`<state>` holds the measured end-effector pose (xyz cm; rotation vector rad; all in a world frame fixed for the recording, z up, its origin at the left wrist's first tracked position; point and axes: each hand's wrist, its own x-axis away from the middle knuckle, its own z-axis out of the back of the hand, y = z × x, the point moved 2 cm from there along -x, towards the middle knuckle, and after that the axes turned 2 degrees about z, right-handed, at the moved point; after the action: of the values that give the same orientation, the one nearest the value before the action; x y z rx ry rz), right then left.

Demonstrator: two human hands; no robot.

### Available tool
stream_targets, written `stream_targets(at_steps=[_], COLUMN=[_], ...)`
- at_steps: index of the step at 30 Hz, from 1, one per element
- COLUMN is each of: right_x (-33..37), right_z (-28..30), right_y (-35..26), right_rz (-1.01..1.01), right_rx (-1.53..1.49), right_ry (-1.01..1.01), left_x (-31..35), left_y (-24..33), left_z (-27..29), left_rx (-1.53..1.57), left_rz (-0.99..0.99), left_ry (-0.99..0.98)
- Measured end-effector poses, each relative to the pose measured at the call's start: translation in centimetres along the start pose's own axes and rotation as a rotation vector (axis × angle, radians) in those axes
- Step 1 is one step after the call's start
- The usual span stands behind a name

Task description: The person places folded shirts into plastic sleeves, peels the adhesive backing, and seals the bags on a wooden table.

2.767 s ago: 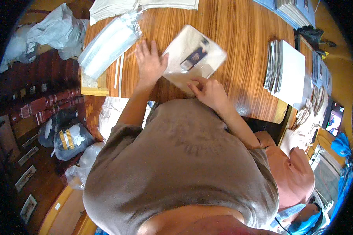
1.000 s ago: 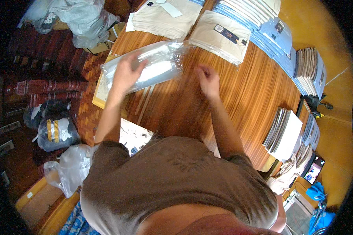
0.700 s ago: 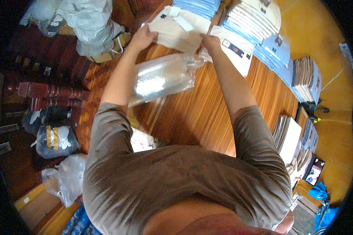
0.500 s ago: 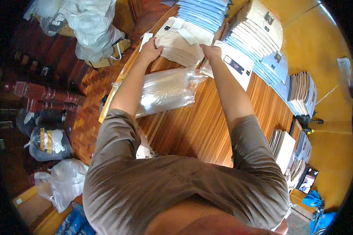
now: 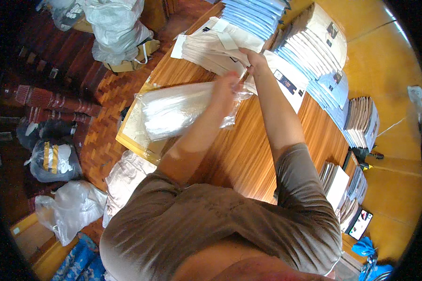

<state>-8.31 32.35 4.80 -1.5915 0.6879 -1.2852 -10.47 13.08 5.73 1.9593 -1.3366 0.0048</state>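
Observation:
Beyond the plastic bags lies a stack of folded beige garments, with pale cards on it. At its right corner my right hand is closed on the top beige garment, whose edge is lifted a little. My left hand is smeared by motion, just below that corner and over the right end of the clear plastic bags; its fingers do not show clearly. Right of my right hand, a white folded item with a dark label lies partly behind my forearm.
Stacks of folded blue garments and cream garments line the far and right sides of the wooden table. A phone stands at the right. Stuffed plastic bags sit on the floor at left.
My left hand has left the stack's left side and swung right and nearer, over the bags. My right hand stays at the right corner, where the top garment's edge is now raised.

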Motion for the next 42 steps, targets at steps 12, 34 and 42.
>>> stream_targets(at_steps=[12, 34, 42], right_x=[8.7, 38.5, 37.4], right_z=[8.4, 35.1, 33.3], right_y=[2.6, 23.4, 15.5], right_rz=[0.236, 0.066, 0.485], right_rx=[-0.119, 0.203, 1.066], right_ry=[0.147, 0.063, 0.362], left_x=[-13.5, 17.7, 18.2], left_y=[-9.4, -17.4, -14.8], left_z=[-3.8, 11.7, 10.3], left_rx=[0.825, -0.71, -0.796], left_rz=[0.077, 0.404, 0.037], left_ry=[-0.129, -0.451, 0.036])
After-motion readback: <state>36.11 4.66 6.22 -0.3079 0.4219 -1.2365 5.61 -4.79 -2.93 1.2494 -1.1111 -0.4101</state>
